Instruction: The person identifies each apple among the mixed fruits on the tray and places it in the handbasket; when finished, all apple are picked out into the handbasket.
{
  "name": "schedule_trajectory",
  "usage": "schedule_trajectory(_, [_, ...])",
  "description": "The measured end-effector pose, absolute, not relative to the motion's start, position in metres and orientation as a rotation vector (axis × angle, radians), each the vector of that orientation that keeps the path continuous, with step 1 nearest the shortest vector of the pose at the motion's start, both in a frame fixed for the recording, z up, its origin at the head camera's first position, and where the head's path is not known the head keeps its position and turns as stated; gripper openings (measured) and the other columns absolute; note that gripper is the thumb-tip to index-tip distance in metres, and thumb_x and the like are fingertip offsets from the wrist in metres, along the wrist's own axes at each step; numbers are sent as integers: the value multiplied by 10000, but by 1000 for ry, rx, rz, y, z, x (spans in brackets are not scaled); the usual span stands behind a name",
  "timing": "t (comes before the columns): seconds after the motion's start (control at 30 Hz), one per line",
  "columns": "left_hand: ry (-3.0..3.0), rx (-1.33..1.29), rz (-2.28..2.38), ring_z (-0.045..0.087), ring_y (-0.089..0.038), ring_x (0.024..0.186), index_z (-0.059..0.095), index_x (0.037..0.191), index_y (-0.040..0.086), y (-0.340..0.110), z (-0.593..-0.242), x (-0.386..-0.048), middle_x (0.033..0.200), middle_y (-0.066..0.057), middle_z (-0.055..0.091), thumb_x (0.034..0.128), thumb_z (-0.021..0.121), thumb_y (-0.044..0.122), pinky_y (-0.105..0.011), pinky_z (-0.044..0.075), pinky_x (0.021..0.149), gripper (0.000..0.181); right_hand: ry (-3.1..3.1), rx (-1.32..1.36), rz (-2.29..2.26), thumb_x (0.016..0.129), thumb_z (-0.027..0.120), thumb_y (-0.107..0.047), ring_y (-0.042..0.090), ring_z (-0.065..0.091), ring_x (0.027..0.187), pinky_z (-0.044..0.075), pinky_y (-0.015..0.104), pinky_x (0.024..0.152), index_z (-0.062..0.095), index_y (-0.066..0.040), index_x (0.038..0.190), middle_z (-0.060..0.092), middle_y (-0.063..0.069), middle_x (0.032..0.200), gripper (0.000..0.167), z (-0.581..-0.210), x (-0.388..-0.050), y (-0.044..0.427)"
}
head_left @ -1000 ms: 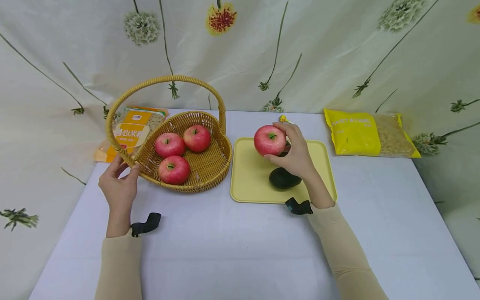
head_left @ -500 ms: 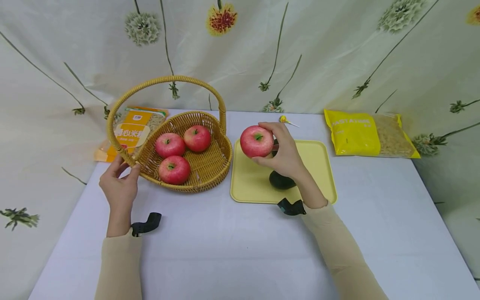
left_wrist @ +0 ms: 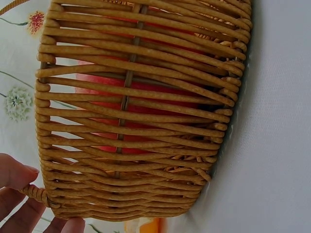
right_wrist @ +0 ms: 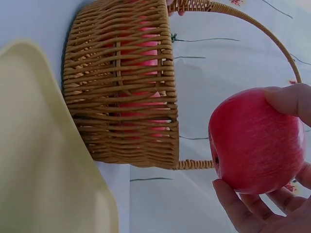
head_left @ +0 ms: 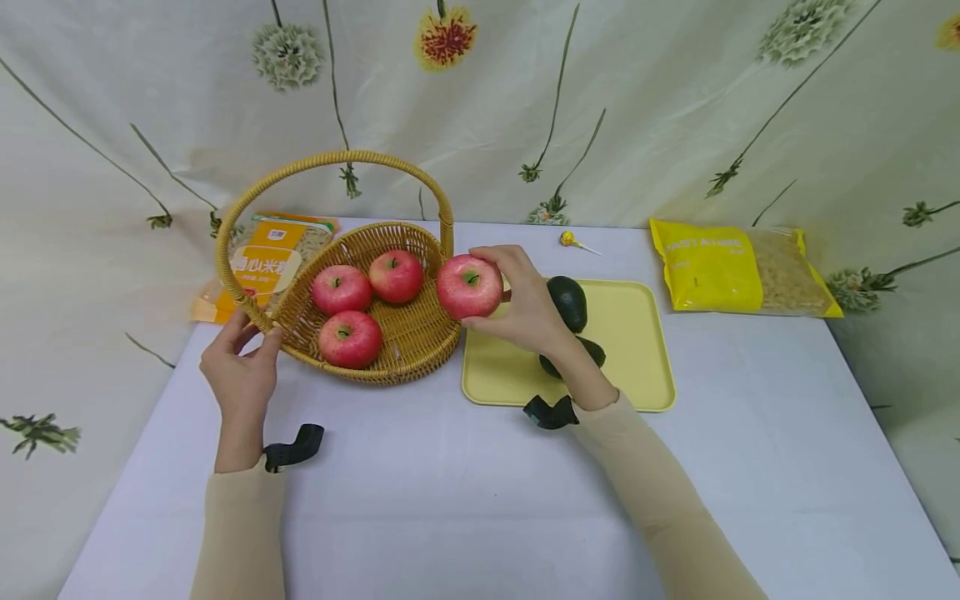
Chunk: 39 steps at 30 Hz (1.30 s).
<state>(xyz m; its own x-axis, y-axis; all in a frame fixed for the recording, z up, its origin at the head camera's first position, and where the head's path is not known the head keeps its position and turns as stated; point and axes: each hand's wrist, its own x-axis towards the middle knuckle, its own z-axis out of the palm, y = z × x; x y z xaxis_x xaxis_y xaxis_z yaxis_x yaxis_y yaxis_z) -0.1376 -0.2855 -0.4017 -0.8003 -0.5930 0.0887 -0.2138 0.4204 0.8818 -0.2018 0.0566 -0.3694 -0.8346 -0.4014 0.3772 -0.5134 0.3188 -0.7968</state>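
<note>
My right hand [head_left: 521,304] holds a red apple [head_left: 469,287] between thumb and fingers, over the basket's right rim in the head view. In the right wrist view this apple [right_wrist: 257,141] hangs in the grasp, higher than the basket wall. The wicker basket [head_left: 408,367] stands at the left and holds three red apples [head_left: 349,340]. My left hand [head_left: 240,367] pinches the foot of the basket's arched handle [head_left: 330,158]. The left wrist view shows the left fingers [left_wrist: 14,172] at that handle end, beside the woven wall [left_wrist: 131,116].
Right of the basket lies a yellow tray [head_left: 637,367] with two dark avocados [head_left: 567,302]. A lollipop [head_left: 570,238] lies behind it. One yellow pasta bag [head_left: 720,267] is at the back right; an orange food bag [head_left: 262,258] sits behind the basket.
My right hand has carried the apple leftward from above the tray to the basket's right rim, uncovering the avocados. My left hand has stayed on the handle.
</note>
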Motion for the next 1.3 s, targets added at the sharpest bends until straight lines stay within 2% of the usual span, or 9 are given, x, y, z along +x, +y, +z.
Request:
schedule_trajectory(0.23, [-2297,700,-1335,541,-181,1266,468,1440,329,-287,-402,-138,1439,25,534,950,625,222,-178,515,952,526,-2507,897,1532,697,867,-184,179,513,1171,581,277,846,504,-116,1372,475,74,1323,769,-370,-207,33])
schedule_trajectory(0.5, [-2288,699,-1343,544,-185,1266,482,1426,344,-287,-402,-138,1434,21,540,946,631,206,-178,516,950,522,-2566,948,1419,701,864,-219,173,507,1194,506,321,998,515,-109,1344,503,55,1321,740,-377,-211,6])
schedule_trajectory(0.8, [-2288,678,-1333,546,-192,1269,482,1437,296,-286,-403,-138,1442,15,534,947,629,201,-183,516,954,521,-2720,953,1280,706,857,-251,177,526,1185,505,330,982,500,-147,1364,497,45,1321,756,-385,-218,-17])
schedule_trajectory(1.3, [-2294,664,-1322,548,-191,1265,487,1428,328,-286,-403,-138,1435,18,540,947,629,208,-179,518,946,515,-2948,938,876,727,819,-366,181,554,1077,531,352,889,495,-154,1367,529,50,1241,748,-387,-226,-35])
